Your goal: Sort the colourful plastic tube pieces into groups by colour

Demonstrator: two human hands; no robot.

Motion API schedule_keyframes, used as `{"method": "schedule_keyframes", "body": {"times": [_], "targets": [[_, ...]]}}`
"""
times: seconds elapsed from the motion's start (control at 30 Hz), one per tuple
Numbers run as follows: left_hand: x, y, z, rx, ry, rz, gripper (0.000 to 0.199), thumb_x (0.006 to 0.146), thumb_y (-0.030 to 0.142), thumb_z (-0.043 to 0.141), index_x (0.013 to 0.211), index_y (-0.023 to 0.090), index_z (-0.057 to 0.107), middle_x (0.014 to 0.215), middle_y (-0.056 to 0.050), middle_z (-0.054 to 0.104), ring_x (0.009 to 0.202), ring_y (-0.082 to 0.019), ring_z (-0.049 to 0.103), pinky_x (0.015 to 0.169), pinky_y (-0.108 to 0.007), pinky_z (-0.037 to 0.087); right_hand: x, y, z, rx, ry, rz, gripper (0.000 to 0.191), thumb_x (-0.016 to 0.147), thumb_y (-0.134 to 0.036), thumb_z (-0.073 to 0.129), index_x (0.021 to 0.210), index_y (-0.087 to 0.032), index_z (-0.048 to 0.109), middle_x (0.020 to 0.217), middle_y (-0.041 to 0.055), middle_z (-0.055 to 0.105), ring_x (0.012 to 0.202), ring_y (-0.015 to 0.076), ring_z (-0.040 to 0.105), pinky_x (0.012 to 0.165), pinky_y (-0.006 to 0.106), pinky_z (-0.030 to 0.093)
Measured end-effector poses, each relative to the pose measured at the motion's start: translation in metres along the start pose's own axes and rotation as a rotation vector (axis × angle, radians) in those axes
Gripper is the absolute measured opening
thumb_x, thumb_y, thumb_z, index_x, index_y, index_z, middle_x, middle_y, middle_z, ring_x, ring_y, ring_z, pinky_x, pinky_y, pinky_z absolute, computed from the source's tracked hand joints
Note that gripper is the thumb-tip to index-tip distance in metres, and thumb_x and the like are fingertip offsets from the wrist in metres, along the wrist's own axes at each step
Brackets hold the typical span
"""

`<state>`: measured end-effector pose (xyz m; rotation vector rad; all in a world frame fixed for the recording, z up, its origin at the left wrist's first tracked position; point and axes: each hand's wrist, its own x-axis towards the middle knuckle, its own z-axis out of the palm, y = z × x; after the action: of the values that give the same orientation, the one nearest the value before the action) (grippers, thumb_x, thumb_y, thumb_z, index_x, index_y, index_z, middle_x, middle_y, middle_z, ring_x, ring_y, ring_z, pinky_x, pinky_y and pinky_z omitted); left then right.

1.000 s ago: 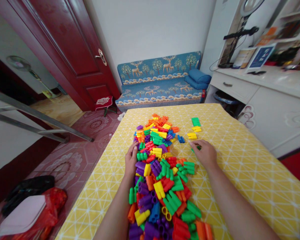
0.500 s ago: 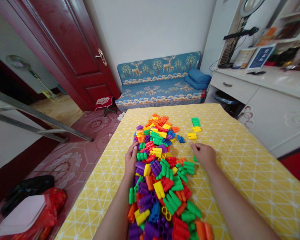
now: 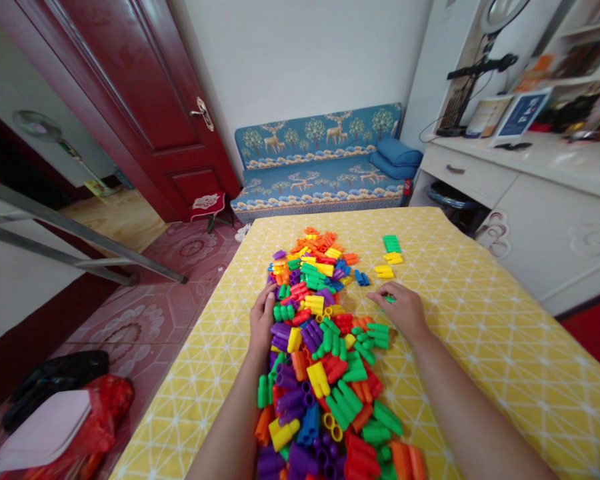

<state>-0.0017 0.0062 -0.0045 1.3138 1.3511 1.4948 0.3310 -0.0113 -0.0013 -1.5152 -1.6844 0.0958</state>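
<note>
A long heap of coloured plastic pieces (image 3: 319,379) runs down the yellow tablecloth (image 3: 460,293). My left hand (image 3: 262,317) rests against the heap's left edge with its fingers curled on the pieces; what it holds, if anything, is hidden. Right of the heap, my right hand (image 3: 400,308) is over the cloth, thumb and index finger extended and apart. A small green piece (image 3: 389,299) shows between or just beneath them. Beyond that hand lie two yellow pieces (image 3: 384,272), a green piece (image 3: 393,244) and a blue piece (image 3: 361,278) close to the heap.
A blue patterned sofa (image 3: 310,160) stands past the table's far edge. On the right is a white cabinet (image 3: 560,220) with items on top. A red door (image 3: 145,87), small stool (image 3: 209,205) and metal frame (image 3: 70,243) are on the left.
My right hand has shifted slightly left, and its thumb and index finger have spread, with the green piece now showing between them. My left hand has not visibly moved.
</note>
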Motion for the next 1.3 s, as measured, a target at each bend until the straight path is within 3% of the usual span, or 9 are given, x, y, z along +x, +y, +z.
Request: {"method": "schedule_keyframes", "body": {"times": [0.13, 0.3, 0.43, 0.5, 0.67, 0.77, 0.9, 1.17, 1.3], "targets": [[0.000, 0.000, 0.000, -0.004, 0.000, 0.007, 0.041, 0.089, 0.048, 0.055, 0.116, 0.020, 0.070, 0.134, -0.008, 0.062, 0.131, -0.027, 0.051, 0.115, -0.044, 0.033, 0.000, 0.000, 0.000, -0.029, -0.104, 0.011, 0.028, 0.085, -0.048, 0.059, 0.075, -0.024, 0.068, 0.080, 0.0020, 0.070, 0.076, 0.0190, 0.065, 0.070, 0.030, 0.049], [0.000, 0.001, 0.000, 0.007, -0.007, 0.017, 0.040, 0.091, 0.047, 0.053, 0.117, 0.021, 0.069, 0.134, -0.008, 0.062, 0.131, -0.026, 0.051, 0.115, -0.044, 0.034, 0.004, 0.001, 0.004, 0.051, 0.024, -0.116, 0.025, 0.090, -0.042, 0.054, 0.092, -0.023, 0.070, 0.094, 0.0076, 0.068, 0.094, 0.0226, 0.063, 0.087, 0.037, 0.050], [0.000, 0.000, 0.000, -0.005, -0.011, 0.012, 0.041, 0.090, 0.048, 0.053, 0.117, 0.020, 0.069, 0.134, -0.008, 0.062, 0.131, -0.026, 0.051, 0.115, -0.044, 0.034, 0.003, -0.002, 0.010, -0.011, -0.169, -0.216, 0.033, 0.090, -0.045, 0.055, 0.110, -0.022, 0.068, 0.112, 0.0101, 0.066, 0.108, 0.0265, 0.057, 0.095, 0.043, 0.047], [0.000, 0.000, 0.000, -0.014, -0.010, 0.006, 0.041, 0.090, 0.048, 0.054, 0.116, 0.020, 0.069, 0.134, -0.008, 0.062, 0.131, -0.027, 0.051, 0.115, -0.044, 0.034, 0.002, -0.003, 0.011, -0.019, -0.202, -0.213, 0.035, 0.092, -0.044, 0.052, 0.115, -0.022, 0.066, 0.118, 0.0098, 0.065, 0.112, 0.0265, 0.056, 0.098, 0.045, 0.045], [0.000, 0.000, 0.000, -0.008, -0.012, 0.002, 0.041, 0.090, 0.048, 0.053, 0.117, 0.021, 0.069, 0.135, -0.008, 0.061, 0.132, -0.026, 0.050, 0.115, -0.043, 0.033, 0.002, 0.005, 0.001, -0.055, -0.181, -0.166, 0.045, 0.084, -0.051, 0.061, 0.119, -0.023, 0.065, 0.117, 0.0088, 0.066, 0.110, 0.0268, 0.058, 0.096, 0.045, 0.046], [0.000, 0.001, 0.000, -0.008, -0.009, -0.007, 0.041, 0.090, 0.048, 0.054, 0.116, 0.021, 0.069, 0.135, -0.008, 0.062, 0.131, -0.026, 0.051, 0.115, -0.044, 0.034, 0.002, 0.012, -0.004, -0.062, -0.206, -0.144, 0.043, 0.078, -0.052, 0.067, 0.111, -0.025, 0.070, 0.112, 0.0076, 0.068, 0.106, 0.0264, 0.060, 0.093, 0.042, 0.049], [0.000, 0.000, 0.000, -0.017, -0.011, -0.001, 0.040, 0.091, 0.047, 0.053, 0.118, 0.021, 0.069, 0.137, -0.008, 0.060, 0.132, -0.026, 0.050, 0.115, -0.045, 0.034, 0.000, 0.020, -0.002, -0.042, -0.160, -0.056, 0.032, 0.081, -0.047, 0.064, 0.103, -0.024, 0.072, 0.105, 0.0068, 0.069, 0.101, 0.0249, 0.063, 0.089, 0.040, 0.051], [0.000, 0.000, 0.001, -0.024, 0.002, 0.012, 0.040, 0.090, 0.047, 0.054, 0.116, 0.020, 0.070, 0.134, -0.009, 0.062, 0.131, -0.027, 0.051, 0.115, -0.044, 0.033, 0.001, 0.032, 0.003, -0.181, 0.025, 0.003, 0.040, 0.083, -0.041, 0.058, 0.115, -0.017, 0.067, 0.115, 0.0139, 0.065, 0.107, 0.0296, 0.059, 0.094, 0.045, 0.047], [0.000, 0.000, 0.000, -0.031, -0.007, 0.009, 0.040, 0.091, 0.046, 0.054, 0.117, 0.020, 0.069, 0.135, -0.009, 0.061, 0.132, -0.026, 0.051, 0.116, -0.044, 0.033, 0.001, 0.035, 0.001, -0.239, 0.128, 0.009, 0.038, 0.082, -0.040, 0.060, 0.110, -0.016, 0.068, 0.112, 0.0143, 0.065, 0.106, 0.0298, 0.059, 0.093, 0.045, 0.048]]}}
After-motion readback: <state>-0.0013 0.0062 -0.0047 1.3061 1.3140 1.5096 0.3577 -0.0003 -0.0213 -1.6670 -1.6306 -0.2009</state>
